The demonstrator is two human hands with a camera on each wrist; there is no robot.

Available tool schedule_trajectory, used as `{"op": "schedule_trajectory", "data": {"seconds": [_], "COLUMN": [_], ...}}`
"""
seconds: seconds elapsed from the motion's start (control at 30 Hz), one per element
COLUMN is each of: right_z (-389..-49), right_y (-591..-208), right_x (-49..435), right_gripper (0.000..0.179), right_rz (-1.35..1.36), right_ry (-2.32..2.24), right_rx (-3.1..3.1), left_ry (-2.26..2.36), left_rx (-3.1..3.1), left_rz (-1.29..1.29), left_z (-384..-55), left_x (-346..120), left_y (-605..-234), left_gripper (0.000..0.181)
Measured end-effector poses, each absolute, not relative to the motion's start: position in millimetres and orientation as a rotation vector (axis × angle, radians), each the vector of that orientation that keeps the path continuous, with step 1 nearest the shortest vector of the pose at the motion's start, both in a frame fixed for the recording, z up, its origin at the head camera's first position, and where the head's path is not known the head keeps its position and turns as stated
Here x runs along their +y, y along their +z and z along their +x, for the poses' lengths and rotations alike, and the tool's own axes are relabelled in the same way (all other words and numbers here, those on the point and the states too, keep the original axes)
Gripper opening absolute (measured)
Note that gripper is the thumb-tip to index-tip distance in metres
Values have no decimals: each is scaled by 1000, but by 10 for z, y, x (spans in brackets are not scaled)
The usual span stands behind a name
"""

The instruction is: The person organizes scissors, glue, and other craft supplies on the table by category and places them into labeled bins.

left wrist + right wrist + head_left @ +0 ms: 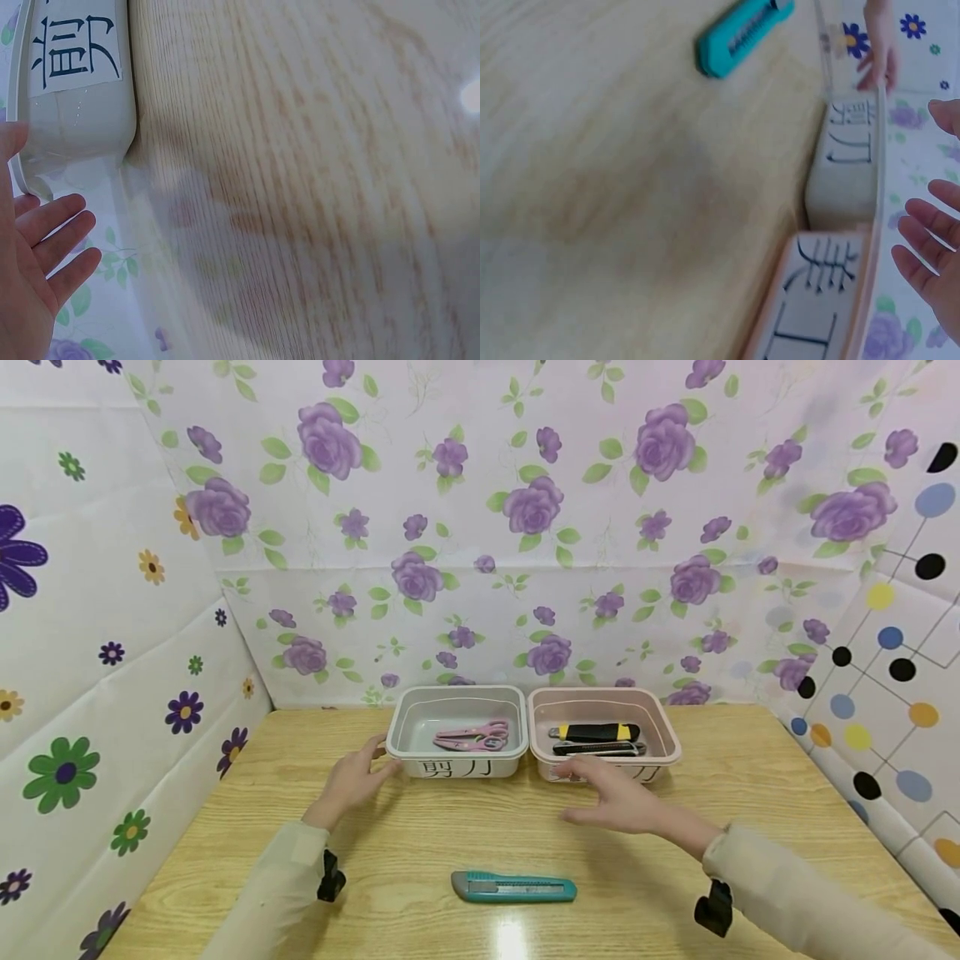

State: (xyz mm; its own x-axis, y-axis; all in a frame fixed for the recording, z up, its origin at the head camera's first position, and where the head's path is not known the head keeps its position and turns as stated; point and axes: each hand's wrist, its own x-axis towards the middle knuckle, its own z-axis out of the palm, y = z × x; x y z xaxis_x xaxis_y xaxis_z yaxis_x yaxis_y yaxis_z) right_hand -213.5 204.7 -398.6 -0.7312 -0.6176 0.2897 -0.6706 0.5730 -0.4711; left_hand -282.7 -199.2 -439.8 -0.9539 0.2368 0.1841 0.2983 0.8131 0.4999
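Note:
My left hand [352, 783] is at the near left corner of a pale grey bin [405, 766], its fingers extended; in the left wrist view they are beside the bin's end, and I cannot tell whether they press on it. Pink scissors [472, 744] lie in that bin. My right hand [611, 797] hovers in front of a pinkish bin [667, 758] with fingers spread and nothing held. Inside that bin lie a black-and-yellow utility knife [596, 732] and a dark utility knife [600, 748]. A teal utility knife [514, 887] lies on the table nearer me.
Both bins stand side by side at the back of the wooden table [420, 835], with black characters on their front labels. Behind them hangs a floral cloth [480, 510]. Patterned cloths also line the left and right sides. Each wrist wears a black camera.

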Motion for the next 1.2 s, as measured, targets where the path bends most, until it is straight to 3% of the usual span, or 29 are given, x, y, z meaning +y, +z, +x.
{"op": "schedule_trajectory", "data": {"seconds": [0.73, 1.2], "right_z": [-1787, -1717], "right_y": [-4561, -4772], "right_x": [1628, 1513], "right_gripper": [53, 58], "right_rz": [1306, 1289], "right_ry": [1072, 1035], "right_rx": [-2695, -2821], "left_ry": [-824, -810], "left_rx": [-2873, -2864], "left_rz": [-425, -435], "left_z": [-2820, -2808], "left_x": [-1990, -1984], "left_y": [-4393, -4386], "left_gripper": [62, 61]}}
